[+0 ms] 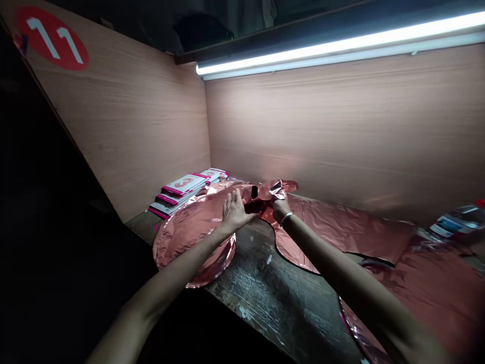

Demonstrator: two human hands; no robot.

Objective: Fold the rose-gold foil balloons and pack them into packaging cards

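A flat rose-gold foil balloon [189, 227] with a rounded outline lies on the worn wooden table [261, 283]. My left hand [235, 211] is on its right side, fingers stretched out and palm down. To the right, my right hand [280, 206], with a bangle at the wrist, is closed on a crumpled part of the foil [278, 189]. Whether this crumpled part belongs to the rounded balloon or to the foil beside it, I cannot tell. More rose-gold foil [348, 222] spreads behind and under my right forearm.
Stacked white and pink packets [184, 184] showing a 3 lie at the back left corner. Wooden panels [333, 116] close off the back and left. A plastic bottle [458, 222] lies at the right, near another foil piece [428, 298]. A tube light [341, 43] shines overhead.
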